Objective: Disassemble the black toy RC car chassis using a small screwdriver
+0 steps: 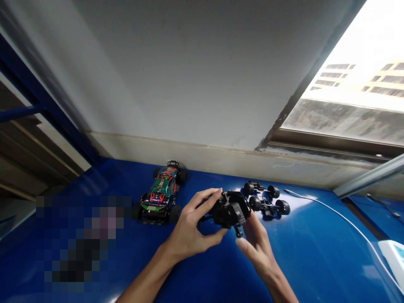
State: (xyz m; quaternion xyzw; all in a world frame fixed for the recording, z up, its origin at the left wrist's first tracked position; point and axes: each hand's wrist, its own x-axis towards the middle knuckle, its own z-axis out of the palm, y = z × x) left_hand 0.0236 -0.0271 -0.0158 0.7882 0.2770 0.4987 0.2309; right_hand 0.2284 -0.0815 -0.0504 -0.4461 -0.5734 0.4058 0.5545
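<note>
My left hand (189, 229) and my right hand (257, 244) together hold a black toy-car part with a wheel (229, 209) just above the blue table (315, 261). The left fingers curl over its left side and top. My right hand grips it from below and the right, thumb pointing left. A finished toy car with a shiny green and red body (160, 195) stands to the left of my hands. Behind the held part lies a black chassis with several wheels (267, 200).
A white cable (341, 216) runs across the table's right side to a white device (394, 256) at the right edge. A pale wall rises behind the table, with a window at upper right. A blurred patch covers the table's left.
</note>
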